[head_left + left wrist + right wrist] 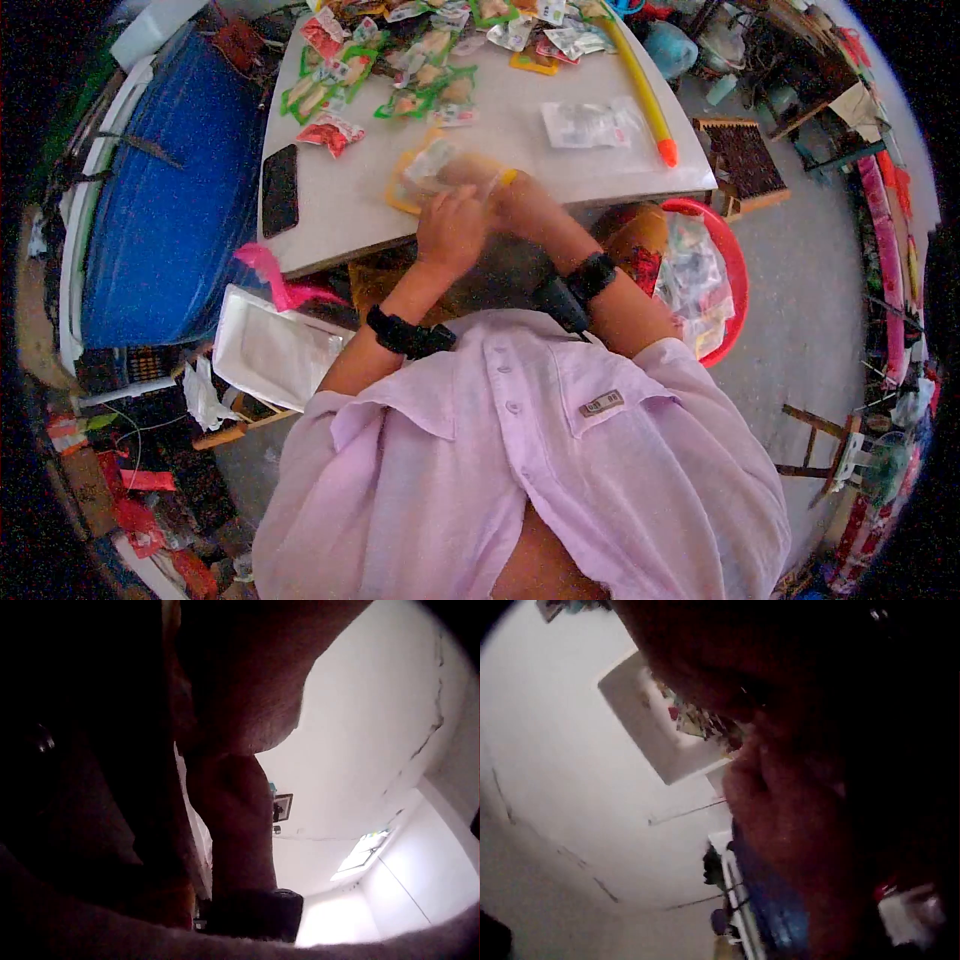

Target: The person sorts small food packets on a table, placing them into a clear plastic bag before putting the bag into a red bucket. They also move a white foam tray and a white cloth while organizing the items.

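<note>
In the head view both hands meet over the front edge of the white table. The left hand (452, 228), fingers curled, pinches the near side of a clear packet with a yellow-orange border (400, 190). From the right, the right hand (525, 208) grips the same packet, its fingers blurred and close to the left fingertips. A small yellow band (508, 177) shows at the right fingers. Both wrist views are very dark; the packet is hidden there, and in the right wrist view a hand (769, 787) appears with its fingers bent.
Many green, red and clear snack packets (430, 75) cover the table's far side. A phone (280, 190) lies at the left edge. At right are a clear packet (590, 125) and a long yellow stick (640, 85). A red basin (735, 270) and a white foam box (225, 350) flank the person.
</note>
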A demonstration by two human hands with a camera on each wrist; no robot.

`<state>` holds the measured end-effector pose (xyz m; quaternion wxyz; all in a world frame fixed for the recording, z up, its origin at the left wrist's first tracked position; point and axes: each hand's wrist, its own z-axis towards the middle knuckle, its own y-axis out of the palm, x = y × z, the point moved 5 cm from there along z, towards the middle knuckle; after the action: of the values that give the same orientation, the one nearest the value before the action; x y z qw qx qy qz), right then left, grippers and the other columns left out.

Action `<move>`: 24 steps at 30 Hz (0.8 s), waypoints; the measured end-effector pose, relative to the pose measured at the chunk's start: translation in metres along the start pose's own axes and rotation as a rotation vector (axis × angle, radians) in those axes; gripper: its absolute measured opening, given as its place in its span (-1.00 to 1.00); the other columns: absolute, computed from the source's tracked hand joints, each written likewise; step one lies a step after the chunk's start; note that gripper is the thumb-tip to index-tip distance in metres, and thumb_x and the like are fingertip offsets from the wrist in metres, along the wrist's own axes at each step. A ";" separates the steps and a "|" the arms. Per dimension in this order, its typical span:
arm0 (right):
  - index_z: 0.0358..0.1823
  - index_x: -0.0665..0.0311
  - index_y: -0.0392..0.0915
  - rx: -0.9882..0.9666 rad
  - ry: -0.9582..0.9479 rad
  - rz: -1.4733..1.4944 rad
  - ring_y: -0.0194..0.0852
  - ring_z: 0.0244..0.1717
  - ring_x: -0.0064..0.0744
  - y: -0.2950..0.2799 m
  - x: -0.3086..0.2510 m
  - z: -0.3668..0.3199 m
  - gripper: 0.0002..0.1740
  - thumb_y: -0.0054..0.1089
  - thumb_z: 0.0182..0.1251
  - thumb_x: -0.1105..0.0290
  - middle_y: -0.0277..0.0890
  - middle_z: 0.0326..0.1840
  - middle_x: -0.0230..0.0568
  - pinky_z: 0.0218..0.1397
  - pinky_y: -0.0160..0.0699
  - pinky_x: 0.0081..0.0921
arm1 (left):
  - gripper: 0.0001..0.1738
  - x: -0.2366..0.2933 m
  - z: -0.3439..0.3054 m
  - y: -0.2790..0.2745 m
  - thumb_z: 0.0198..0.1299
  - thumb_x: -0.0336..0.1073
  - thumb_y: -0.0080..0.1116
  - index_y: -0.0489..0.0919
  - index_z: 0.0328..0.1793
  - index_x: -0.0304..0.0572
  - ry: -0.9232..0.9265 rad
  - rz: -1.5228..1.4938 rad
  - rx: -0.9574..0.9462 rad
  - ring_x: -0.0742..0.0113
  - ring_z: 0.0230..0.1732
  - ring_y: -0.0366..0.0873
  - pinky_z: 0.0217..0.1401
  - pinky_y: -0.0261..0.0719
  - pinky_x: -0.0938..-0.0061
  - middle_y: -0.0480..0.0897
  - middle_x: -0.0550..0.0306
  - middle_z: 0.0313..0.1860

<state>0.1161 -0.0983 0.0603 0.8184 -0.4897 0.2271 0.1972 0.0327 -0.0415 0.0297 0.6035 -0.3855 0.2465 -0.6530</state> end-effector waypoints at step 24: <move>-0.40 0.23 0.43 0.052 0.100 0.141 0.38 -0.39 -0.29 0.020 0.038 -0.010 -0.81 -0.04 -0.03 0.31 0.42 -0.47 -0.22 -0.30 0.34 -0.43 | -0.78 0.005 -0.010 -0.010 -0.13 -0.31 -0.05 0.42 -0.29 -0.15 -0.029 0.034 -0.034 0.02 -0.02 0.23 0.02 0.14 0.14 0.39 0.04 -0.12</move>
<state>0.1343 -0.0950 0.0203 0.8028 -0.4602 0.3063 0.2236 0.0183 -0.0467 0.0328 0.6113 -0.4008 0.2554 -0.6328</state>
